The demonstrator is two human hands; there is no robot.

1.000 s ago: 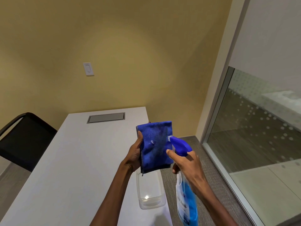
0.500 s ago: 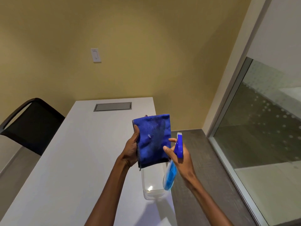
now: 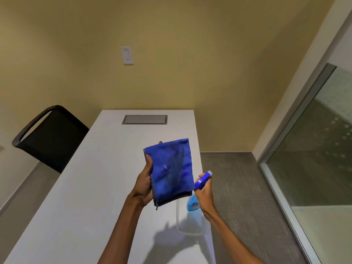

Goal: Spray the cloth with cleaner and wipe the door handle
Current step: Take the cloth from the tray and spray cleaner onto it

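A folded blue cloth (image 3: 171, 172) with dark damp patches hangs upright over the white table, gripped along its left edge by my left hand (image 3: 145, 184). My right hand (image 3: 204, 195) holds a spray bottle (image 3: 202, 181) by its blue trigger head, just right of the cloth's lower corner. The bottle's body with blue liquid (image 3: 192, 204) points down, close above a clear container. No door handle is in view.
A white table (image 3: 91, 187) runs from me to the yellow wall, with a metal cable hatch (image 3: 144, 119) at its far end. A clear plastic container (image 3: 181, 227) sits at the table's right edge. A black chair (image 3: 49, 138) stands left. Glass partition (image 3: 312, 149) on the right.
My right hand has lowered the spray bottle and turned it away from the cloth, down toward the clear container. The cloth stays held up in my left hand; the camera has tilted.
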